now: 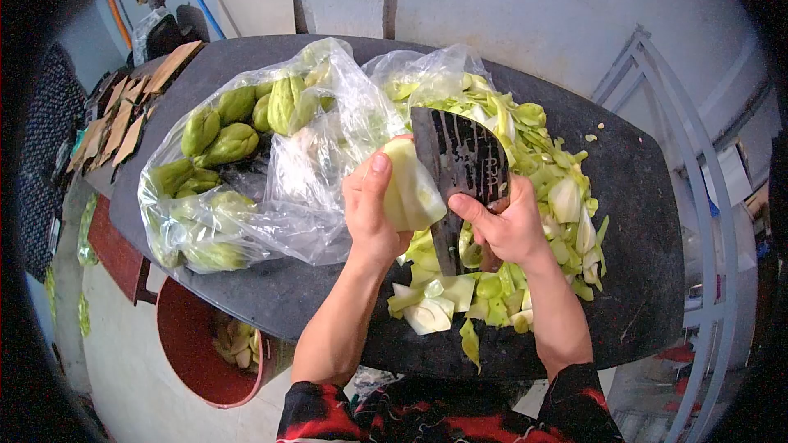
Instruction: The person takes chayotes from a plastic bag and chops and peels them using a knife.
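Observation:
My left hand [369, 212] is closed around a pale, peeled chayote [413, 190], its thumb along the upper left side. My right hand [510, 228] grips a wide, dark cleaver [456, 152] whose blade stands upright, its edge close beside the chayote. Wet streaks mark the blade. Below and to the right of the hands spreads a heap of green chayote peels [558, 234]. Left of my left hand lies an opened clear plastic bag [305, 234] with several unpeeled green chayotes [232, 143] inside.
Everything rests on a dark table [644, 271] with rounded corners. A reddish-brown bucket [176, 324] holding pale pieces stands on the floor at lower left. Cardboard pieces [172, 68] lie at the far left. A grey metal frame [694, 123] leans at right, near the wall.

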Motion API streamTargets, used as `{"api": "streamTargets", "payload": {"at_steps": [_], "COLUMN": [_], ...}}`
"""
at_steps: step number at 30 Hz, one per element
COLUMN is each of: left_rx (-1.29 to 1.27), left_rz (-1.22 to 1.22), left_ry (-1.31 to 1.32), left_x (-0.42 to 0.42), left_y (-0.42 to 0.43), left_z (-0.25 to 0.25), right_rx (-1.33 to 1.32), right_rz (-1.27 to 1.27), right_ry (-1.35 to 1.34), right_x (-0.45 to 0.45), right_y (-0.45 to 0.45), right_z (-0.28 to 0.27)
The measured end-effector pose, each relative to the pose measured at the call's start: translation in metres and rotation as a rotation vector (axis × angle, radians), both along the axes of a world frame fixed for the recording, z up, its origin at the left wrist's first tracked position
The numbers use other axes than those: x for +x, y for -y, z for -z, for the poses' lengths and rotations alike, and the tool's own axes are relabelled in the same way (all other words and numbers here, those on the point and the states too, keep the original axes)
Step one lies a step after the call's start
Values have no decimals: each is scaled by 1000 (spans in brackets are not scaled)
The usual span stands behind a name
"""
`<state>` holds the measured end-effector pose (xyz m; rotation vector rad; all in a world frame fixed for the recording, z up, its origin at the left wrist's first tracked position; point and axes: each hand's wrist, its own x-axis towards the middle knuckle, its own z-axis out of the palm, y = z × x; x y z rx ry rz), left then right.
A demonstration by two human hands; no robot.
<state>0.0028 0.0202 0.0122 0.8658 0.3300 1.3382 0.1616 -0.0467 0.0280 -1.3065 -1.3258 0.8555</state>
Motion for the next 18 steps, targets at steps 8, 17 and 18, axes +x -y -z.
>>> {"api": "streamTargets", "payload": {"at_steps": [8,17,18], "left_rx": [8,-8,-3], "left_rz": [50,109,105], "left_ry": [40,-126,-124], "left_x": [-3,-3,-2], "left_y": [-1,-1,-2], "left_z": [9,12,11], "right_rx": [1,-84,-8], "right_rz": [-5,-36,-36], "right_ry": [30,144,113], "right_x": [1,5,2], "right_y": [2,4,3], "right_z": [-7,-16,-12]}}
